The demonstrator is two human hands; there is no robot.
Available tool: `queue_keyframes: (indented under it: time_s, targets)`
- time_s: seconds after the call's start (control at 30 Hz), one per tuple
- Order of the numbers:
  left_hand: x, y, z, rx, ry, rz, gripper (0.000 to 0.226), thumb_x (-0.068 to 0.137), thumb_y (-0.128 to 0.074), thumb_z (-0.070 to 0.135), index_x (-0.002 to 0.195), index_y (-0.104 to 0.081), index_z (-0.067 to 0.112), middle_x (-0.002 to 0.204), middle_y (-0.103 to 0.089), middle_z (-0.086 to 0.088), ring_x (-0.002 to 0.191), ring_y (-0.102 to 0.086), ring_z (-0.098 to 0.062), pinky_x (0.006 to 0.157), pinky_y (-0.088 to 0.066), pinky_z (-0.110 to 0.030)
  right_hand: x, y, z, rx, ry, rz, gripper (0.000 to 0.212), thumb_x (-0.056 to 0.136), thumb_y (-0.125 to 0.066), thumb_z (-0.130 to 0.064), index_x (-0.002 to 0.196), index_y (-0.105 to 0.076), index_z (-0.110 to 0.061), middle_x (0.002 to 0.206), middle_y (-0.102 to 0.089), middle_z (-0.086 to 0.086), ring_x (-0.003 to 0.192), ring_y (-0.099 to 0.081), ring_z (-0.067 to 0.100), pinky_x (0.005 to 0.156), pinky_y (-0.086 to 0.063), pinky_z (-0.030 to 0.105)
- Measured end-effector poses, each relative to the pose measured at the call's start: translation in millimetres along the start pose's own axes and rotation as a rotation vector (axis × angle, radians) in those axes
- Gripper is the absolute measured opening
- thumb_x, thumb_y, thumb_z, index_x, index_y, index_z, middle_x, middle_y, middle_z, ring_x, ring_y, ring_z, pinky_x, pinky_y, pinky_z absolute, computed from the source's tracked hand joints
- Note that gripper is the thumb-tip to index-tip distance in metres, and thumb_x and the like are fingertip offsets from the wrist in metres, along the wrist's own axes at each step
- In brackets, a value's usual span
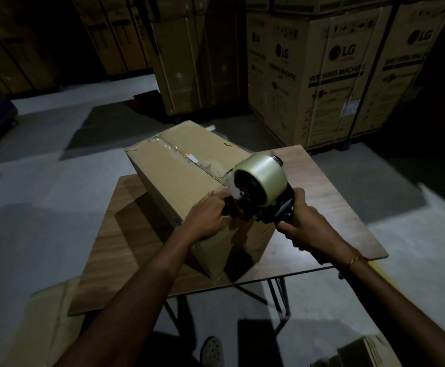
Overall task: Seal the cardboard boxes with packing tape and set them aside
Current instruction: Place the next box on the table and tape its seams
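Between both hands, tape dispenser [258,192] meets box [179,176].

Cardboard box [179,181] sits on wooden table [322,186], flaps closed, clear tape along the far part of its top seam. Tape dispenser [258,192] with pale tape roll [265,176] sits at the box's near top edge. Right hand [304,221] grips the dispenser handle, just right of the box. Left hand [208,215] is on the box's near edge, fingertips pinching at the dispenser's front end. Stacked LG washing machine cartons [335,75] stand behind the box, well apart. Another carton [367,350] is near-right of the box, below table level.
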State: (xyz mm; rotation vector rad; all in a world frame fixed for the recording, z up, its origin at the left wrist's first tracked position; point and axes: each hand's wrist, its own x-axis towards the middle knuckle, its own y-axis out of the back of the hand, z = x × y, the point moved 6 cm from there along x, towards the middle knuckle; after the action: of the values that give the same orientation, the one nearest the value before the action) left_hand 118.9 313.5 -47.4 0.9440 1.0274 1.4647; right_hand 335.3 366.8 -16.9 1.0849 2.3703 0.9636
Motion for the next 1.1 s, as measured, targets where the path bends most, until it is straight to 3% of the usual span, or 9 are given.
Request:
queue_keyframes:
  time_s: [0.2, 0.27, 0.43, 0.67, 0.8, 0.87, 0.93, 1.0, 1.1]
  targets:
    - [-0.9, -10.5, -3.7, 0.096, -0.056, 0.023, 0.024, 0.095, -0.054, 0.022, 0.107, -0.074, 0.014, 0.155, -0.038, 0.011, 0.124, -0.046, -0.020, 0.115, -0.034, -0.048, -3.0, 10.5, -6.4, -0.001, -0.039, -0.082, 0.046, 0.098, -0.063, -0.019, 0.123, -0.025, -0.023, 0.082, -0.066, 0.008, 0.059, -0.066, 0.021, 0.046, -0.050, 0.023]
    - [-2.6, -6.7, 2.9, 0.096, -0.104, 0.054, 0.026, 0.097, -0.052, 0.018, 0.110, -0.073, 0.013, 0.154, -0.040, 0.007, 0.128, -0.044, -0.018, 0.121, -0.024, -0.043, -0.5, 11.5, -7.4, 0.008, -0.049, -0.099, 0.044, 0.098, -0.063, -0.020, 0.122, -0.025, -0.023, 0.083, -0.066, 0.009, 0.060, -0.067, 0.021, 0.048, -0.051, 0.024]
    - [-3.0, -7.4, 12.2, 0.147, -0.173, 0.077, 0.036, 0.104, -0.042, 0.018, 0.135, -0.061, 0.024, 0.158, -0.036, -0.001, 0.139, -0.033, -0.020, 0.120, -0.021, -0.048, -5.2, 9.5, 2.2, 0.005, -0.101, -0.149, 0.042, 0.098, -0.063, -0.020, 0.119, -0.026, -0.021, 0.082, -0.066, 0.012, 0.060, -0.066, 0.021, 0.050, -0.054, 0.027]
    - [-5.0, -9.7, 13.0, 0.270, -0.172, 0.050, 0.037, 0.106, -0.039, 0.022, 0.137, -0.060, 0.020, 0.164, -0.027, -0.006, 0.149, -0.027, -0.026, 0.123, -0.016, -0.049, -3.0, 6.7, 5.0, 0.009, -0.082, -0.136, 0.042, 0.098, -0.064, -0.019, 0.119, -0.027, -0.021, 0.080, -0.066, 0.012, 0.056, -0.064, 0.019, 0.049, -0.053, 0.027]
    - [-0.8, -4.6, 6.4, -0.007, -0.116, -0.045, 0.034, 0.101, -0.049, 0.022, 0.131, -0.065, 0.022, 0.157, -0.039, 0.000, 0.141, -0.039, -0.020, 0.120, -0.021, -0.046, 0.6, 7.8, 4.9, 0.012, -0.098, -0.174, 0.044, 0.099, -0.063, -0.019, 0.122, -0.025, -0.021, 0.083, -0.066, 0.014, 0.061, -0.065, 0.021, 0.052, -0.055, 0.029]
    - [-1.3, 8.1, -1.1, -0.493, 0.049, -0.065, 0.029, 0.101, -0.049, 0.016, 0.123, -0.068, 0.016, 0.136, -0.061, -0.007, 0.121, -0.057, -0.024, 0.105, -0.043, -0.045, 3.1, 9.7, 2.5, 0.012, -0.100, -0.186, 0.045, 0.098, -0.064, -0.018, 0.122, -0.026, -0.020, 0.083, -0.066, 0.015, 0.060, -0.065, 0.020, 0.051, -0.054, 0.028]
    - [-3.0, 29.5, -0.8, -0.880, 0.174, 0.044, 0.026, 0.101, -0.047, 0.013, 0.109, -0.072, 0.017, 0.115, -0.070, -0.010, 0.102, -0.067, -0.023, 0.087, -0.053, -0.039, 4.7, 12.3, 0.2, 0.018, -0.110, -0.197, 0.044, 0.098, -0.064, -0.018, 0.121, -0.027, -0.019, 0.083, -0.065, 0.015, 0.057, -0.065, 0.018, 0.049, -0.052, 0.027]
    - [2.1, 50.6, 7.4, -0.983, 0.233, 0.080, 0.028, 0.106, -0.044, 0.036, 0.118, -0.067, 0.024, 0.119, -0.068, -0.007, 0.106, -0.065, -0.020, 0.091, -0.052, -0.038, 6.8, 15.2, -2.2, 0.026, -0.125, -0.212, 0.043, 0.098, -0.064, -0.017, 0.121, -0.027, -0.020, 0.082, -0.065, 0.014, 0.056, -0.063, 0.017, 0.048, -0.051, 0.026]
    - [15.2, 72.7, 29.5, -0.987, 0.313, -0.121, 0.074, 0.086, -0.042, 0.078, 0.140, -0.053, 0.029, 0.125, -0.064, -0.009, 0.113, -0.063, -0.026, 0.101, -0.051, -0.046, 10.4, 18.9, -7.4, 0.022, -0.145, -0.232, 0.040, 0.098, -0.064, -0.016, 0.119, -0.029, -0.018, 0.080, -0.063, 0.014, 0.051, -0.059, 0.015, 0.045, -0.049, 0.026]
